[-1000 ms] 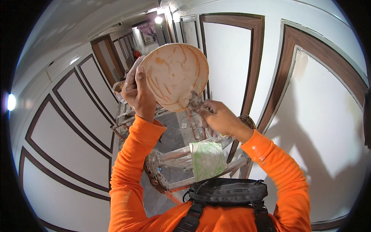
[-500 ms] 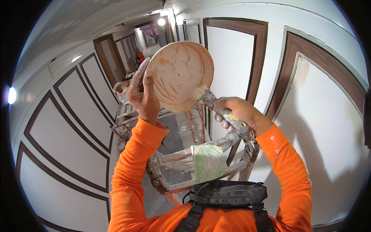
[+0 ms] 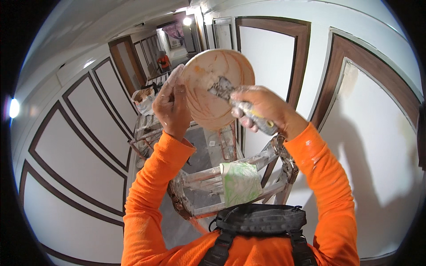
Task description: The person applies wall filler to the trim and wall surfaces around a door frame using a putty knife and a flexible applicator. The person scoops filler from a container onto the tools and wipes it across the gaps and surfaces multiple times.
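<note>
My left hand (image 3: 172,106), dusted with white, grips the left edge of a round putty pan (image 3: 202,104), its fingers partly hidden behind the rim. The pan is held up and tilted, its inside smeared with pale putty and orange-brown streaks. In my right hand (image 3: 266,108) is a putty knife (image 3: 255,116), its grey-and-yellow handle caked with dried putty. The knife's coated blade rests over the middle of the pan; I cannot tell how firmly it touches.
Below stands a putty-stained stepladder (image 3: 208,179) with a green-and-white cloth (image 3: 241,182) over it. Scaffolding holds a white bag (image 3: 144,101). A person in orange (image 3: 163,61) is far down the corridor. Panelled walls (image 3: 82,164) and brown-framed panels (image 3: 266,62) line both sides.
The putty knife has moved up and left, from the pan's lower right rim to its middle. The pan has shifted slightly right and turned. Both hands keep their hold.
</note>
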`<state>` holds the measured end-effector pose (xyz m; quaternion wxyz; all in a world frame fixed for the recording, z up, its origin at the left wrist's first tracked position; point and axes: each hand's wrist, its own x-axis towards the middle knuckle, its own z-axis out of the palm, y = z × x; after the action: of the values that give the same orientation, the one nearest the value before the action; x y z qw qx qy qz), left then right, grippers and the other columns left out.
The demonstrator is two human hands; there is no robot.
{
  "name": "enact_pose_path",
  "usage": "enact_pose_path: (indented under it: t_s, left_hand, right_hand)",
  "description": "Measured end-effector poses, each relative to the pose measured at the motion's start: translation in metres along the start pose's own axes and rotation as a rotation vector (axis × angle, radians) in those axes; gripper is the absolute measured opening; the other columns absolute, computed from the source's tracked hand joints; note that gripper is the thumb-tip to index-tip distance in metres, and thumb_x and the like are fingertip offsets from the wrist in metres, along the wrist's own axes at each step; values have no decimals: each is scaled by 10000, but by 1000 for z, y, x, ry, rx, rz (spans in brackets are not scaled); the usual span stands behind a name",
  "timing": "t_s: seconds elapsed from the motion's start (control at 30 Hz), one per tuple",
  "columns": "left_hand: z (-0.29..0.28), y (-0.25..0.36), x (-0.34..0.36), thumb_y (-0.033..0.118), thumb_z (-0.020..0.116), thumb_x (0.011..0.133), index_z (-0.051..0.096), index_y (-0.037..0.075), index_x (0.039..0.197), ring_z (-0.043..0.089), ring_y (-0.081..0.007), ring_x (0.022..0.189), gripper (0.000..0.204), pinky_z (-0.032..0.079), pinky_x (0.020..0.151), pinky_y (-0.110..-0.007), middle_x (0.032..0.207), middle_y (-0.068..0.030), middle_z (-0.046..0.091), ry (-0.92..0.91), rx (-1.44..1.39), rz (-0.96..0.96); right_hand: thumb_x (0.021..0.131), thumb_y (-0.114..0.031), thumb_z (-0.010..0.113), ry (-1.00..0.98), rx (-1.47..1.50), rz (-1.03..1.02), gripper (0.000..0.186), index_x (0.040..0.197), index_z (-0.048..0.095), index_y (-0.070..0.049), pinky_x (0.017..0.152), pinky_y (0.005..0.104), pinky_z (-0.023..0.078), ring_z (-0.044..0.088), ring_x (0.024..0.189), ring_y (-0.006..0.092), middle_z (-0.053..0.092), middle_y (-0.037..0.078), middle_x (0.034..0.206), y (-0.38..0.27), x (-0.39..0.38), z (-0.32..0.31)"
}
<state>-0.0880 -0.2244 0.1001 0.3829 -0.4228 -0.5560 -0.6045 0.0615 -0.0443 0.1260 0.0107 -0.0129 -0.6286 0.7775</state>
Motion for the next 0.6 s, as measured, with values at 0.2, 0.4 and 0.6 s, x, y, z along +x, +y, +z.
enact_pose_path:
  t_s: [0.2, 0.4, 0.6]
  left_hand:
    - [2, -4, 1, 48, 600, 950, 660, -23, 1221, 662, -161, 1034, 286, 513, 902, -283, 1137, -139, 710, 32, 0, 10]
    - [12, 3, 3, 52, 610, 946, 675, -30, 1189, 669, -185, 1053, 265, 504, 937, -298, 1142, -153, 708, 23, -72, -16]
    - [10, 10, 5, 77, 603, 961, 678, -33, 1170, 666, -157, 1014, 247, 514, 904, -284, 1101, -132, 718, -9, -70, -31]
  right_hand:
    - [976, -222, 536, 240, -744, -168, 278, 1101, 564, 25, 414, 267, 485, 589, 505, 124, 626, 77, 720, -16, -30, -19]
    - [969, -206, 545, 468, -1225, -315, 253, 1095, 593, 10, 509, 336, 461, 549, 499, 155, 583, 86, 649, 3, -19, -53]
    - [951, -137, 573, 481, -1287, -450, 237, 1143, 601, -2, 529, 371, 464, 567, 521, 201, 574, 131, 625, 36, -14, -57]
